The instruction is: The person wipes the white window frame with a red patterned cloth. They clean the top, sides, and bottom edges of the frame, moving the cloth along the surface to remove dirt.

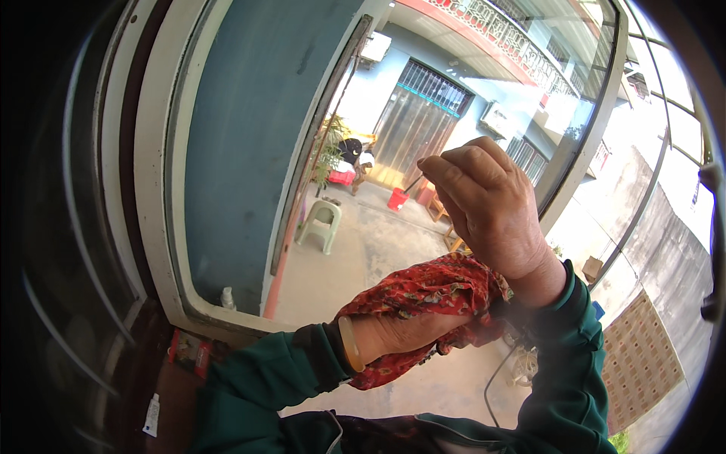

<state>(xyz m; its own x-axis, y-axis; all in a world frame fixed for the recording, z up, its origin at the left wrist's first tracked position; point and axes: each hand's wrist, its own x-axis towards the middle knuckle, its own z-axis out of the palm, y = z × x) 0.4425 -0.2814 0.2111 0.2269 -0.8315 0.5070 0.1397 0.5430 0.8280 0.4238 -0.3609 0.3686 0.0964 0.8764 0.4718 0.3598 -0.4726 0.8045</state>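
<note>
A red patterned cloth (431, 289) lies bunched around my left hand (402, 335), whose fingers are partly hidden in its folds. A pale bangle (350, 343) circles the left wrist. Higher up and to the right, my right hand (488, 198) is raised with its fingers curled in, in front of a window's glass pane. Its palm side is hidden, and nothing shows in it. The cloth's upper right end reaches the right wrist in the picture; whether they touch I cannot tell. Both forearms wear dark green sleeves.
A pale window frame (156, 187) surrounds the glass. At lower left, a white tube (152, 415) lies by a red packet (190, 352) on a dark brown surface. Beyond the glass stand a green plastic stool (321, 224) and a red bucket (398, 198). A checked cloth (642, 360) hangs at right.
</note>
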